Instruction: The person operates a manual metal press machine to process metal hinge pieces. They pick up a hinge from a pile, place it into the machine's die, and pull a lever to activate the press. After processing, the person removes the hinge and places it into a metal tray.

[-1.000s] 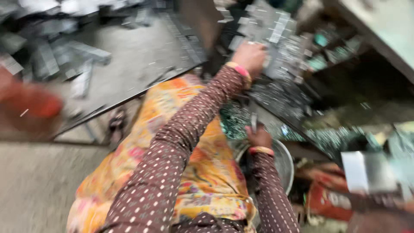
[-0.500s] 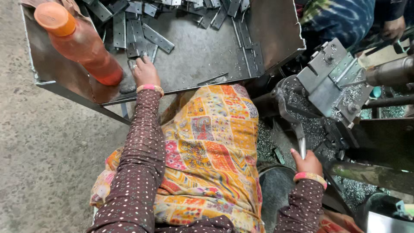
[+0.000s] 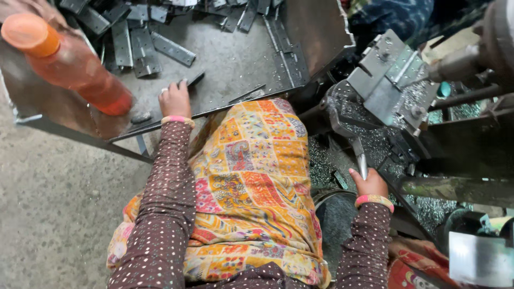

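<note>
My left hand (image 3: 174, 99) rests on the grey metal table (image 3: 230, 59), fingers curled next to a small dark metal strip (image 3: 194, 78). An orange bottle (image 3: 69, 61) stands just left of it. Several flat metal plates (image 3: 134, 37) lie scattered at the table's far side. My right hand (image 3: 368, 183) grips the lower end of a metal lever handle (image 3: 348, 136) of a grey press machine (image 3: 393, 80). A patterned orange cloth (image 3: 251, 187) covers my lap between both arms.
Metal shavings (image 3: 375, 144) cover the machine base. A round dark container (image 3: 334, 214) sits below my right hand. A person in blue patterned cloth (image 3: 391, 16) is at the top right. Concrete floor (image 3: 53, 203) lies to the left. A shiny plate (image 3: 479, 259) sits bottom right.
The view swung left from the machine to the table. My left hand left the machine head and came down onto the table; my right hand stayed on the lever.
</note>
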